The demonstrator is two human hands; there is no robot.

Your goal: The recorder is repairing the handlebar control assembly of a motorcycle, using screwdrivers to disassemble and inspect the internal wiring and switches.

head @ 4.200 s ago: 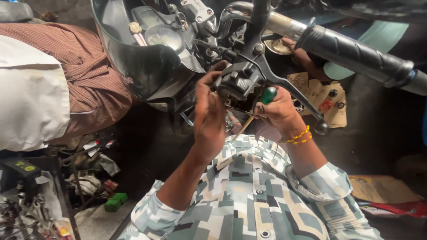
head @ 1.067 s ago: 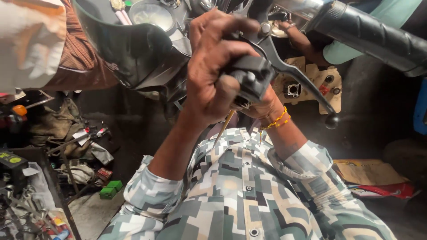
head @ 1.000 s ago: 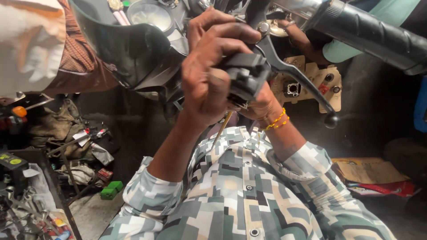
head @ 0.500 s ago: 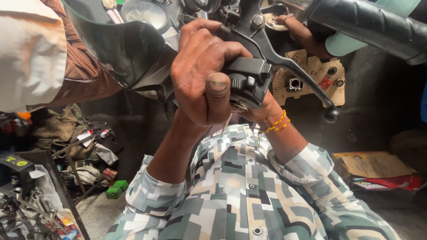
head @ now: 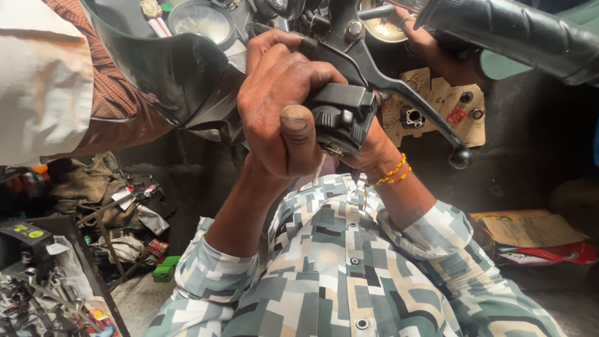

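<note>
- A black handlebar switch housing (head: 342, 118) is seen at the centre of the view, mounted on a motorcycle handlebar just under the pivot of a black brake lever (head: 405, 103).
- The left hand (head: 281, 106) is wrapped over the left side of the housing; its grip is closed on the housing, with the thumb (head: 294, 134) pressed upright against the near face.
- The right hand (head: 368, 146) is mostly hidden behind and below the housing; only the heel and a wrist with a yellow beaded bracelet (head: 392, 173) are shown, so its grip cannot be told.
- The housing lies inside the left grip and directly above the right wrist, touching both hands.
- A slip is judged possible: the housing is squeezed from one side only, so it could twist on the bar or its halves could part if pressure is lost.
- A pinch is judged possible, since the lever runs just over the knuckles and could be pushed down onto them.
- A thin shaft (head: 320, 170), perhaps a tool, hangs below the housing; it could drop if the hidden hand loosens.
- Further out, a dark windscreen and gauge (head: 193, 25) sit upper left, and a rubber handlebar sleeve (head: 524, 34) upper right.
- Another person's hand (head: 437, 56) rests beyond the lever, near a cardboard sheet of parts (head: 437, 106).
- Scattered tools (head: 37, 299) lie on the floor, lower left.
</note>
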